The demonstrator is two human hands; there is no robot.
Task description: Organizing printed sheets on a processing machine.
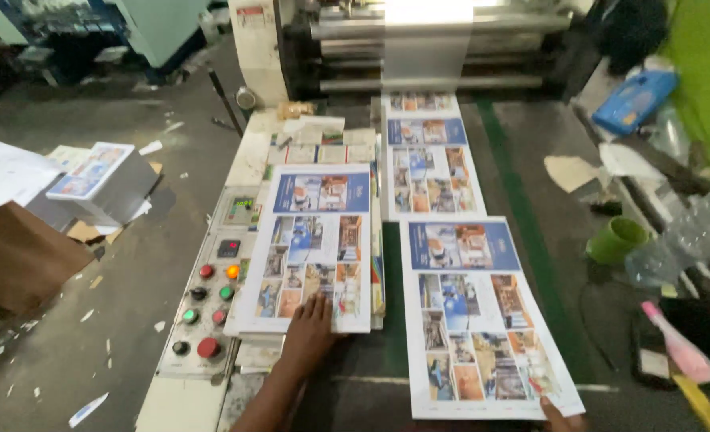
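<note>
Left grip [307, 328] lies flat and open on the stacked printed sheets [311, 248] beside the control panel [203, 308], right grip [561, 414] pinches the loose printed sheet's [471, 312] corner, apparently mid-stacking, needing square alignment.

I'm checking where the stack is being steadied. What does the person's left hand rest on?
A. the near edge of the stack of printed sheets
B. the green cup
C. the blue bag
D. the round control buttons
A: the left hand lies flat on the near edge of the stack of printed sheets, beside the control panel rather than on it.
</note>
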